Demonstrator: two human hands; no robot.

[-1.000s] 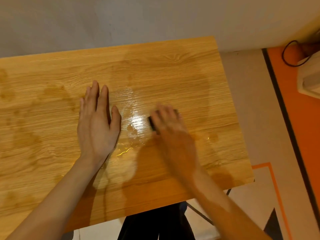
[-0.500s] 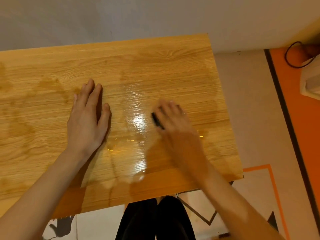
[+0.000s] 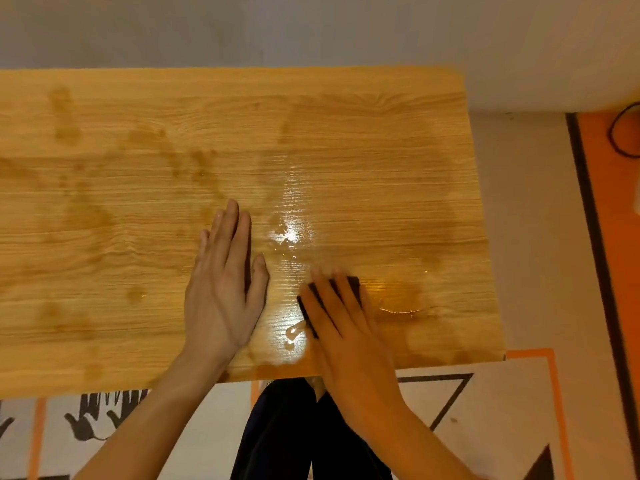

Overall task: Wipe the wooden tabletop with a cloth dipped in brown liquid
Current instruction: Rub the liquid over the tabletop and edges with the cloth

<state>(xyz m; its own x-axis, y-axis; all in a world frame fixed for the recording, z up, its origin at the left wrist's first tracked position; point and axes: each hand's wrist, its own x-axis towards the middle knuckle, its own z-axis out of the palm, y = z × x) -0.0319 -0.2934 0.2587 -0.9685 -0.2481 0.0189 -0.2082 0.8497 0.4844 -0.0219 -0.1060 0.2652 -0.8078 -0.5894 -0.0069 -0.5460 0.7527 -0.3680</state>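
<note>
The wooden tabletop (image 3: 138,237) fills most of the head view, streaked with brown wet patches and a shiny wet film (image 3: 291,233) at its middle. My left hand (image 3: 225,285) lies flat on the wood, fingers straight and together. Just to its right, my right hand (image 3: 346,320) presses a small dark cloth (image 3: 308,292) flat against the table near the front edge. Most of the cloth is hidden under the fingers; only its dark left and top edges show. A brown puddle (image 3: 401,299) glistens right of the cloth.
The table's right edge (image 3: 485,237) drops to a pale floor with an orange mat (image 3: 616,271) and a black cable (image 3: 620,133). A grey wall (image 3: 277,29) runs behind the table. My dark-trousered legs (image 3: 294,427) stand below the front edge.
My right hand has slid the cloth towards me, nearer the front edge. My left hand stays flat on the wood. The camera view has shifted, so more of the table's left shows.
</note>
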